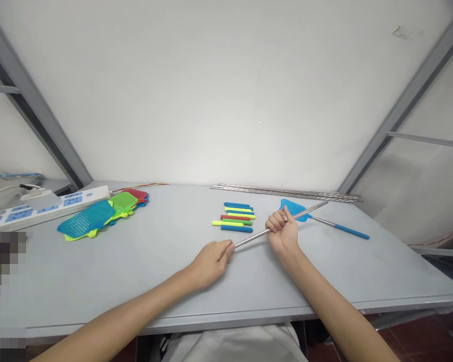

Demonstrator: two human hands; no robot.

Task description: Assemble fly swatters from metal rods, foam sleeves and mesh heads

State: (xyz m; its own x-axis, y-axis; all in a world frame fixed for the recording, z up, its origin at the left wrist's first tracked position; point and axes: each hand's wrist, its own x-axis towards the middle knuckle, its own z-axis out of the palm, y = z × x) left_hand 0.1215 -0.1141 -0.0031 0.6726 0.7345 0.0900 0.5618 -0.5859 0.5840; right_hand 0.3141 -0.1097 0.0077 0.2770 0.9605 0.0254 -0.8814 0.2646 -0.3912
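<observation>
A thin silver metal rod (251,238) slants up to the right across the middle of the table. My left hand (212,262) is closed round its lower left end, hiding whatever is at that end. Further along, my right hand (283,231) wraps round the rod, and the bare tip sticks out past it. Just behind my right hand lies a fly swatter with a blue head (293,208) and a blue handle (352,231); the hand and rod partly cover its head. Several coloured plastic handles (237,229), blue, yellow, green and red, lie in a loose row behind the rod.
A bundle of metal rods (287,192) lies along the back wall. On the left, several swatter heads (88,219) in blue, green, yellow and red overlap beside a white power strip (92,194) with a plug in it. The grey table's front edge (226,322) runs below my forearms.
</observation>
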